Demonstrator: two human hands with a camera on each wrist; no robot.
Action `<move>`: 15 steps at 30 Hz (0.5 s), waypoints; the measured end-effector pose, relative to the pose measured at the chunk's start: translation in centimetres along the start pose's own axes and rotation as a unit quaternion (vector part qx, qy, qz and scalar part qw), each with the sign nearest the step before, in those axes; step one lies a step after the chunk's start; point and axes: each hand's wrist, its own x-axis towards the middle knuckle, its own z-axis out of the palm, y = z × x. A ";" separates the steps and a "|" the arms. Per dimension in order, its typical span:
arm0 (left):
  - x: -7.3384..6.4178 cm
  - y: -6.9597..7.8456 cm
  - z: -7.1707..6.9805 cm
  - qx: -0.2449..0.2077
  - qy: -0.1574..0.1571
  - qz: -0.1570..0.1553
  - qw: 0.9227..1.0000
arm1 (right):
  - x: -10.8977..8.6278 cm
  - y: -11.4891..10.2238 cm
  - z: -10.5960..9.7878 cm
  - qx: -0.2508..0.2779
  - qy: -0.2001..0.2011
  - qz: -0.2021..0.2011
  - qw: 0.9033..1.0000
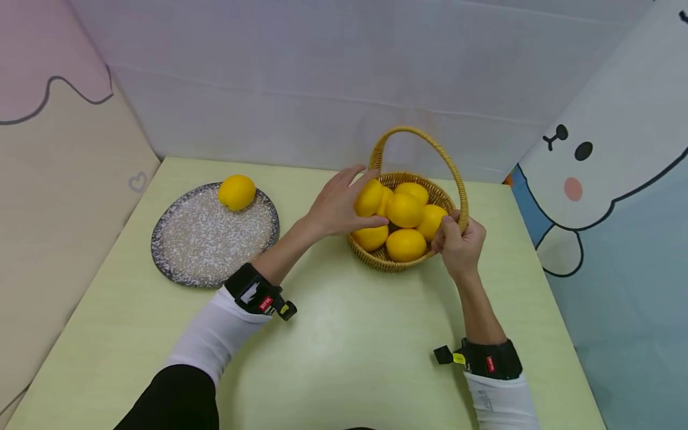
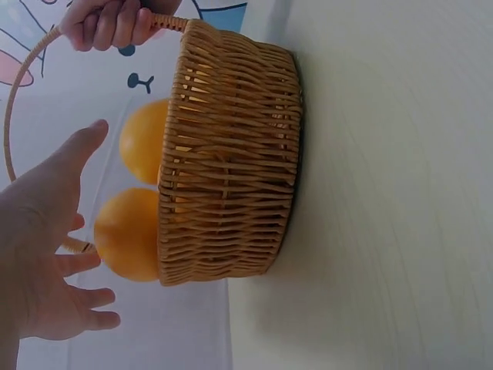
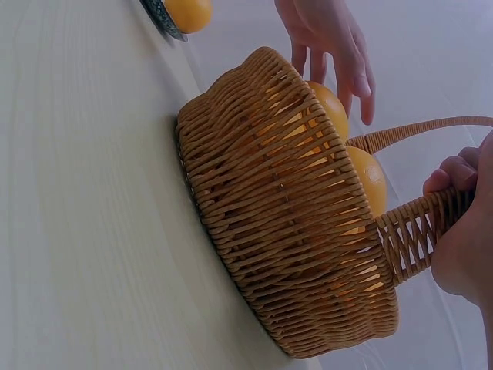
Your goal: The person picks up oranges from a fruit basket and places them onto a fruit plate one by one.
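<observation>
A wicker basket (image 1: 395, 263) with an arched handle (image 1: 419, 132) stands on the table, filled with several yellow lemons (image 1: 405, 210). My right hand (image 1: 462, 242) grips the handle low on its right side, with the fingers (image 3: 460, 171) curled round it. Over the basket's left side is my left hand (image 1: 344, 206), thumb and fingers spread beside a lemon (image 1: 368, 198). In the left wrist view nothing is held in the left hand (image 2: 46, 247); whether a fingertip touches the fruit I cannot tell. The lower lemons are partly hidden by the basket wall (image 3: 269, 200).
Left of the basket lies a speckled oval plate (image 1: 209, 245) with a dark rim. One lemon (image 1: 237, 192) rests near its upper right edge. The pale table (image 1: 344, 334) meets a white cloth backdrop (image 1: 301, 77) behind the basket.
</observation>
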 end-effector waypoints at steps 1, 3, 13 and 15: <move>0.1 0.2 0.2 0.001 -0.006 0.001 1.000 | 0.0 0.0 0.0 0.001 -0.001 0.000 1.000; 0.2 0.4 0.5 -0.002 -0.018 0.003 1.000 | -0.1 0.1 0.0 0.002 -0.002 0.001 1.000; 0.5 1.0 1.3 -0.013 -0.024 0.014 1.000 | -0.1 0.0 0.0 -0.004 -0.002 -0.002 1.000; 0.7 0.9 1.4 -0.012 -0.018 0.017 1.000 | -0.1 0.0 0.0 -0.004 -0.002 -0.003 1.000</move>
